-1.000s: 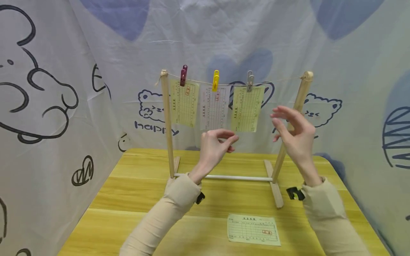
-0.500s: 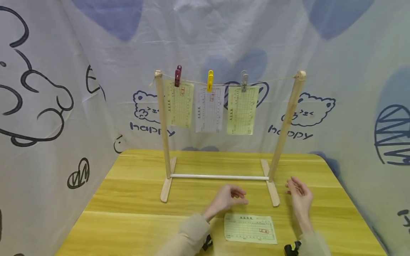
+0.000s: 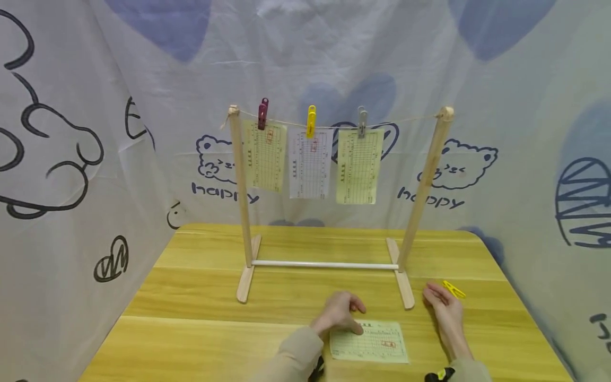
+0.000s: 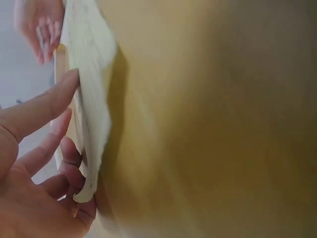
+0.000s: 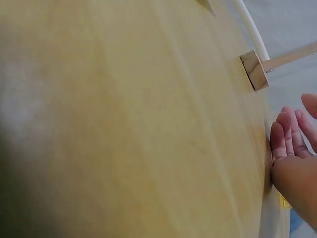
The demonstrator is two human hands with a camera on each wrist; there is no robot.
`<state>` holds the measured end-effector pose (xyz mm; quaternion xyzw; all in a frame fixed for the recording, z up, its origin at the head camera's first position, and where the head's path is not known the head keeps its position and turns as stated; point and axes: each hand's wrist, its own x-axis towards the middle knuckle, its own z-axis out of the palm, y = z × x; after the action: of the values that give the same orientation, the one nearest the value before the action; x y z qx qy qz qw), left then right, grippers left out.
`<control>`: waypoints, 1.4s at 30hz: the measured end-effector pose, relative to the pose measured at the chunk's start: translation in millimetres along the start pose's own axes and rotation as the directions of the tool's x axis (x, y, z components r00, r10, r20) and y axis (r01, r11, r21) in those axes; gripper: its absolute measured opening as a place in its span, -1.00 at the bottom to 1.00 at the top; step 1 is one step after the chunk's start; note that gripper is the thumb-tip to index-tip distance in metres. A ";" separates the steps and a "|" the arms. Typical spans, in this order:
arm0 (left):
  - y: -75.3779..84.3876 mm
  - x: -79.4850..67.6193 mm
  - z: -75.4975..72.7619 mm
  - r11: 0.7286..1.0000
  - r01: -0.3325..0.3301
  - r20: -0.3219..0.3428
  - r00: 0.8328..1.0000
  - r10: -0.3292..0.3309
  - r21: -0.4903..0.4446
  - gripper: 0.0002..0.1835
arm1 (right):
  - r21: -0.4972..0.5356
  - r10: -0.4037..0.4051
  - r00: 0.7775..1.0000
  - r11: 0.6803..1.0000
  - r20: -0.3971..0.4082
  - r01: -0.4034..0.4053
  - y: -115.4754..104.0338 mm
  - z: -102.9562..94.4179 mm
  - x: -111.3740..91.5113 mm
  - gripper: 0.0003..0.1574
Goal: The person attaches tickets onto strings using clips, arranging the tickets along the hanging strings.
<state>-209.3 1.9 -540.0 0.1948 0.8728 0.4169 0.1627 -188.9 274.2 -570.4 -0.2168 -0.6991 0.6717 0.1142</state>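
Observation:
A pale green printed slip (image 3: pixel 377 350) lies on the table, its edge slightly lifted in the left wrist view. My left hand (image 3: pixel 340 313) is over its upper left corner; the thumb (image 4: pixel 62 91) touches the slip and the other fingers are loosely bent beside its edge. My right hand (image 3: pixel 445 307) is low at the table, fingers loosely bent, holding nothing. Just behind it lies a yellow clothespin (image 3: pixel 454 289), mostly hidden by the hand in the right wrist view.
A wooden stand (image 3: pixel 425 196) with a string across it stands behind the hands. Dark red (image 3: pixel 262 115), yellow (image 3: pixel 311 122) and grey clothespins (image 3: pixel 362 123) hold three printed slips on the string. A white rod (image 3: pixel 324 264) joins the stand's feet. A patterned curtain surrounds the table (image 3: pixel 191 297).
Both hands have come down from in front of the stand to the table. The left hand has reached the slip; the right hand has settled beside the yellow clothespin, which now shows.

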 end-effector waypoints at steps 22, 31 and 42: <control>-53.3 -18.2 -73.9 0.999 0.017 -0.039 0.999 -0.015 0.041 -0.49 | -0.077 0.007 0.997 0.997 0.083 -0.001 3.4 -5.6 2.0 -0.38; -51.2 -16.5 -66.5 0.994 0.030 -0.112 0.994 -0.019 0.101 -0.55 | -0.081 0.021 0.996 0.997 0.090 -0.013 3.3 -4.3 1.5 -0.41; -56.4 -25.6 -76.5 0.998 0.068 -0.095 0.993 -0.069 -0.006 -0.58 | -0.083 0.021 0.994 0.996 0.103 -0.012 4.6 -6.0 2.4 -0.42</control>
<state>-232.7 -93.6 -535.6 0.1444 0.8852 0.4211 0.1354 -187.6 280.6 -574.9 -0.1919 -0.7295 0.6535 0.0631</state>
